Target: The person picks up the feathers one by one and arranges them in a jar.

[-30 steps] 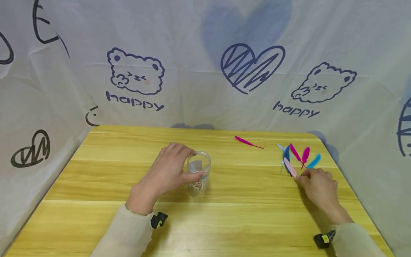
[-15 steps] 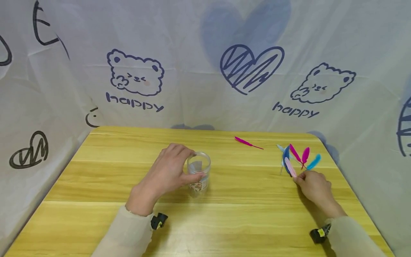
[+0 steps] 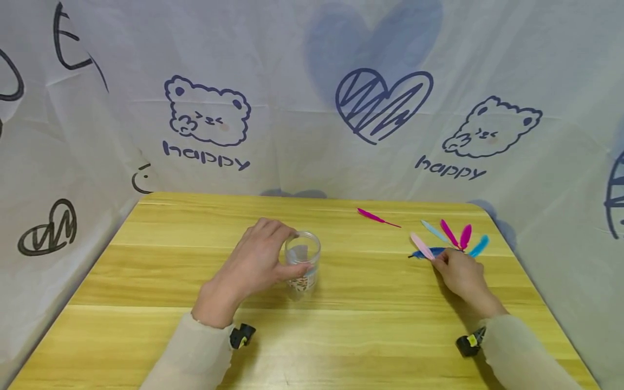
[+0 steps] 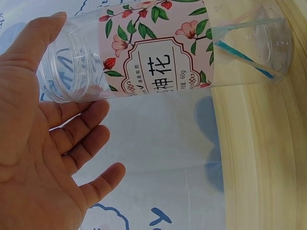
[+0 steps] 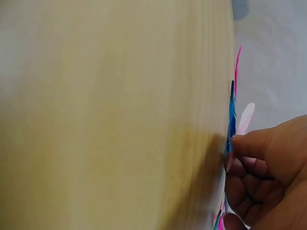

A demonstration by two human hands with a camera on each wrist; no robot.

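Note:
A clear plastic jar (image 3: 302, 260) with a pink floral label stands upright on the table. My left hand (image 3: 253, 262) grips its neck, thumb on the near side and index finger behind, as the left wrist view shows with the jar (image 4: 156, 48). Thin blue and pale strips show through its bottom. My right hand (image 3: 460, 273) pinches the base of a light pink feather (image 3: 421, 245), whose tip rises to the left. A dark blue feather (image 3: 429, 253) lies just behind and partly under it. In the right wrist view, the fingertips are close to the blue feather (image 5: 232, 120).
Beyond the right hand lie two magenta feathers (image 3: 448, 233), a pale blue feather (image 3: 433, 230) and a bright blue feather (image 3: 480, 246). Another magenta feather (image 3: 372, 215) lies apart near the back edge of the wooden table (image 3: 195, 346). Printed cloth (image 3: 292, 135) hangs behind.
My right hand has moved left with the light pink feather. The dark blue feather has swung from steep to nearly sideways. My left hand and the jar have stayed put.

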